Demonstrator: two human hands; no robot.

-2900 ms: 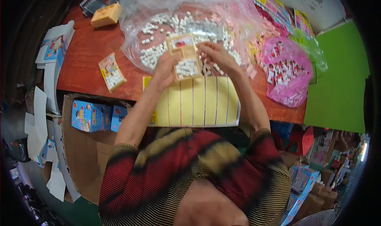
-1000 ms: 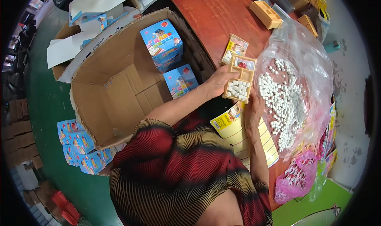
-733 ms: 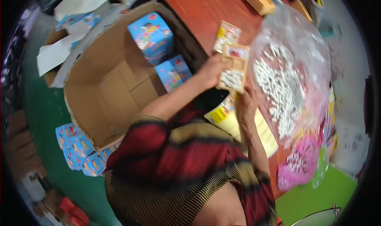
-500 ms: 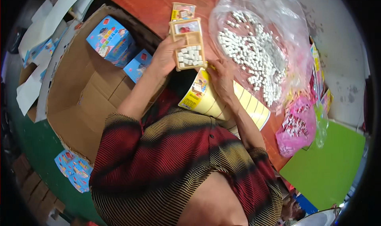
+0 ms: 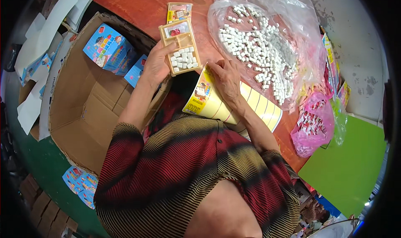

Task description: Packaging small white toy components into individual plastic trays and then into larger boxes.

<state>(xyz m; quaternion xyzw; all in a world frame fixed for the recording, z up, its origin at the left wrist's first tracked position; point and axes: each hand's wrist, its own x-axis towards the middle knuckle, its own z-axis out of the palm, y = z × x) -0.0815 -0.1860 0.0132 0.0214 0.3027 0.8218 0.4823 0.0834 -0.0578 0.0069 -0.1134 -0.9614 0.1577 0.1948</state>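
My left hand [image 5: 156,64] grips a tan compartment tray [image 5: 185,40] by its left side, thumb over the edge. White cubes [image 5: 184,59] fill its near compartment, and a small clear packet [image 5: 175,30] with something red lies in the far one. Against my lap rests a yellow roll of labels [image 5: 255,106], its printed label [image 5: 203,89] facing left. My right hand [image 5: 227,79] lies over the roll, fingers pinched at the label's upper corner, close to the tray's lower right corner. The fingertips partly hide that corner.
A second packed tray [image 5: 179,11] lies just beyond. White cubes [image 5: 263,50] are heaped on a clear plastic bag [image 5: 292,12] at the right. A pink bag [image 5: 311,131] holds small packets. On the left, a cardboard box [image 5: 73,125] contains blue printed boxes [image 5: 108,48].
The tray has tilted slightly and sits a little farther left in view. My right fingers have shifted from beside the tray's corner onto the label's upper corner.
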